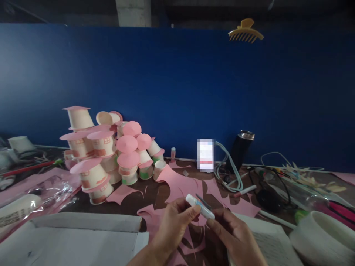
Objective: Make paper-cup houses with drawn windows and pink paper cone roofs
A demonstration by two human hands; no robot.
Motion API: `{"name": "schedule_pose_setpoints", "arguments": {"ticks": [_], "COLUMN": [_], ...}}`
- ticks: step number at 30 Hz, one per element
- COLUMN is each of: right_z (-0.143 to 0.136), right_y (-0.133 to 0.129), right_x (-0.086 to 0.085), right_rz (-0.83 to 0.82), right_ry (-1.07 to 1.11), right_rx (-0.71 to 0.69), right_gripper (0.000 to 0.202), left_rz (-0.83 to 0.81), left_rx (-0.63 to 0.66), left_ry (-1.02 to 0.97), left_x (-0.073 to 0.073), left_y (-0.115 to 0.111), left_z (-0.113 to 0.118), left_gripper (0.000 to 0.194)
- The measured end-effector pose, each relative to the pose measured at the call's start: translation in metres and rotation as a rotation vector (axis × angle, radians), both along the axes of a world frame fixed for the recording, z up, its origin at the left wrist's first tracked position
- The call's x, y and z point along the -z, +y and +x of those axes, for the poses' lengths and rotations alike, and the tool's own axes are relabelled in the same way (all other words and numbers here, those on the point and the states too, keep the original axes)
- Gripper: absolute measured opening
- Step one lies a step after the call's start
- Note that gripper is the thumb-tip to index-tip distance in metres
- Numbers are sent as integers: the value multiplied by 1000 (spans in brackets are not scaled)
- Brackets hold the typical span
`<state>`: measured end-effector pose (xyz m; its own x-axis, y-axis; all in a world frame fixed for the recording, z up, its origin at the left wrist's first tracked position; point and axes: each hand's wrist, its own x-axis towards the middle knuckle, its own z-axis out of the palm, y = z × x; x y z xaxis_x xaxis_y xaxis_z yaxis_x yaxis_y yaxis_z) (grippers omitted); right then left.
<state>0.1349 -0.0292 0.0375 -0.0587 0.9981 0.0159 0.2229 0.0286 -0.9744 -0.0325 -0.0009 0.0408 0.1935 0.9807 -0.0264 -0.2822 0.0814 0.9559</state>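
Observation:
A small white tube with a pale cap and blue print, which looks like a glue stick [204, 210], is held at a slant between both hands. My left hand [174, 218] pinches it near the capped end with thumb and fingers. My right hand [233, 231] closes on its lower right end. A thin dark strip [203, 200] runs just behind the tube; what it is, I cannot tell. Below the hands lie cut pink paper scraps [194, 240] with curved edges. To the left stand stacked paper cups [104, 144] with pink paper discs on them.
An open white box [83, 240] is at front left, beside plastic wrapping [55, 195]. A lit phone [205, 155], a cable [240, 177] and a black bottle [240, 149] stand by the blue partition [177, 81]. A white roll-shaped object [318, 236] and a printed sheet [269, 240] are at right.

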Motion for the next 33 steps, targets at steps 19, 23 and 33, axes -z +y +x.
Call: {"name": "schedule_pose_setpoints", "arguments": {"ticks": [19,23,33], "right_z": [1,16,20], "right_y": [-1,5,8], "right_x": [-5,-3,-2], "right_rz": [143,169,178], "right_ry": [211,374,287], "right_rx": [131,199,164], "right_gripper": [30,26,23], "left_rz": [-68,286,699], "left_rx": [129,-12,136], "left_ry": [-10,533,1109], "left_x": [-4,-2,11], "left_y": [-8,-8,-12], "left_z": [5,-2,3], "left_gripper": [32,27,36]}}
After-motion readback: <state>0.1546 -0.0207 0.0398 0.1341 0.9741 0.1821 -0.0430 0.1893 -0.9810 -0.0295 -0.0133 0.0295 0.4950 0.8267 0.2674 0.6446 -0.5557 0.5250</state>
